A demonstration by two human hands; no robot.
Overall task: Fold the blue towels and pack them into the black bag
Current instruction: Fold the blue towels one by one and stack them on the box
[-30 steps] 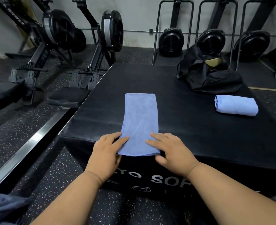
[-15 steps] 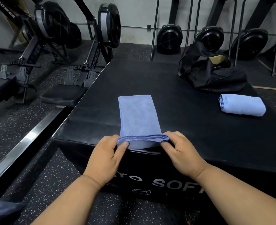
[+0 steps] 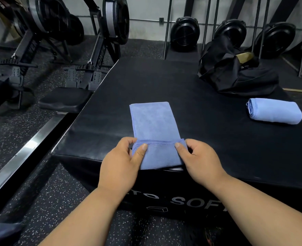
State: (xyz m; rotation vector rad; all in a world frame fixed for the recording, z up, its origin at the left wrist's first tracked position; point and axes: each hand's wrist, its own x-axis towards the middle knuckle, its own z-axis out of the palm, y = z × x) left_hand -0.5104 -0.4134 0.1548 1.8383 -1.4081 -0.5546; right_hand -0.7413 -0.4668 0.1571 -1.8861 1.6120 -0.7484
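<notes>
While both hands (image 3: 121, 162) pinch it, soft blue towel (image 3: 153, 121), narrow folded strip

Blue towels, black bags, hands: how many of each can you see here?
Blue towels: 2, one being folded, one rolled
Black bags: 1
Hands: 2, left hand, right hand, both pinching the towel being folded
Total: 5

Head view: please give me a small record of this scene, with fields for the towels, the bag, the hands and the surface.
towel in work: long blue towel lying flat on the box, its near end turned up and folded back
left hand: pinches the left corner of the fold
right hand: pinches the right corner of the fold
finished towel: rolled blue towel, at the right, apart from the bag
black bag: far right on the box, open
surface: black padded box
</notes>
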